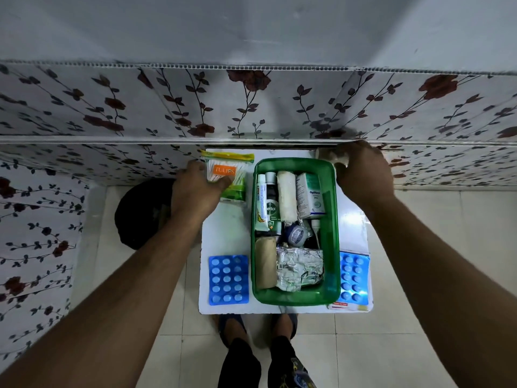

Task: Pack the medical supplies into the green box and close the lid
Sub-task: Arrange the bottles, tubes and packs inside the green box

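The green box (pixel 331 219) stands open on a small white table (pixel 223 233), holding a tube, a Dettol bottle, a white bandage roll, a small carton, a beige roll and a foil strip. My left hand (pixel 195 186) grips a packet of cotton buds (pixel 232 175) at the table's far left corner. My right hand (pixel 361 169) closes over a pale roll-like object (pixel 331 159) at the far right corner, beside the box. A blue blister pack (pixel 228 280) lies left of the box. Another blue blister pack (pixel 354 278) lies right of it, partly under the box's edge.
A floral-patterned cabinet (pixel 251 107) rises right behind the table. A dark round object (pixel 142 211) sits on the tiled floor to the left. My feet (pixel 257 329) stand at the table's near edge. No lid shows in view.
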`<state>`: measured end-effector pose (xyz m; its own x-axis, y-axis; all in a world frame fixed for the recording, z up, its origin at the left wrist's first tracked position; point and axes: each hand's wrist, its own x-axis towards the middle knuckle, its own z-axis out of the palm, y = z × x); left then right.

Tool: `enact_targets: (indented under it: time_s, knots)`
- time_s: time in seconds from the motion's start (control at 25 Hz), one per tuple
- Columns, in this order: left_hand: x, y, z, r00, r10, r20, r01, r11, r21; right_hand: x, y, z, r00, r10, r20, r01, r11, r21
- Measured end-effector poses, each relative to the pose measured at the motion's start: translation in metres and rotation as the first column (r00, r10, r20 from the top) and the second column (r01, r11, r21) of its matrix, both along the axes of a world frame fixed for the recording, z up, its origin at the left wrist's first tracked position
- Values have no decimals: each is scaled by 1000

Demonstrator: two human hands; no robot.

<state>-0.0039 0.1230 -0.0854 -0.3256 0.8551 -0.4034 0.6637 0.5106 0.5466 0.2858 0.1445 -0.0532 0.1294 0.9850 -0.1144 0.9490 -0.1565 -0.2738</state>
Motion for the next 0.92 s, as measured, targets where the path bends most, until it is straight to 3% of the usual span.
enact_targets:
  time_s: [0.12,0.24,0.44,0.68,0.84,0.92]
  knots:
    - [6,9,-5,996,-29,-83,30,999,10,2,9,-12,977,96,190,-90,995,-39]
    - [9,10,-3,990,-15,-137,18,1000,21,0,10,-19,975,65,212,-59,998,-36]
    - [13,10,-2,995,101,-16,-101,995,7,0,-2,-24,999,23,37,-21,999,-36]
    - [13,-1,10,987,131,97,-131,991,-7,3,-29,-4,959,-211,-188,209,977,-30]
    - [4,-15,74,997,74,-35,-61,961,270,8,-61,27,877,-314,-363,322,946,-41]
    - [18,-17,116,998,-57,-7,56,942,331,9,-77,38,843,-345,-412,357,933,-50]
